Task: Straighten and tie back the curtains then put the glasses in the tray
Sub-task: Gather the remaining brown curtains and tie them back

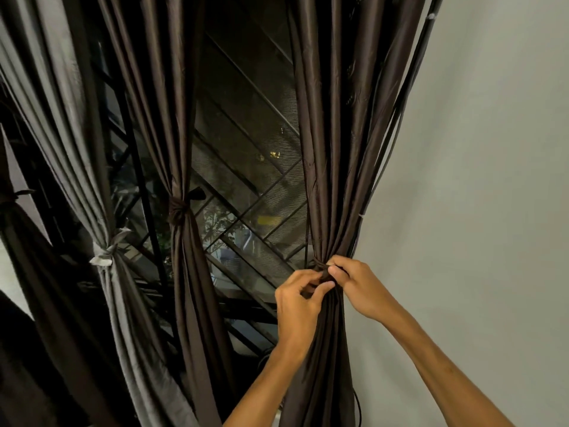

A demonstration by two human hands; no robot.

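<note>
Pale wall (pixel 477 149) stands just right of the hands. Between them hangs the brown curtain (pixel 326 180), gathered narrow. The left hand (pixel 297 298) and right hand (pixel 354 285) both pinch the dark tie (pixel 320 268) wrapped round it (fingers hide the knot). Further left hang a second tied curtain (pixel 181 211) and a grey curtain (pixel 104 251), against the window grille (pixel 246 149).

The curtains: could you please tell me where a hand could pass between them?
Widest gap: between the middle tied curtain and the right curtain, over the window grille. Bare wall lies right of that curtain. Crowded: at its tie, where left hand and right hand both pinch.
</note>
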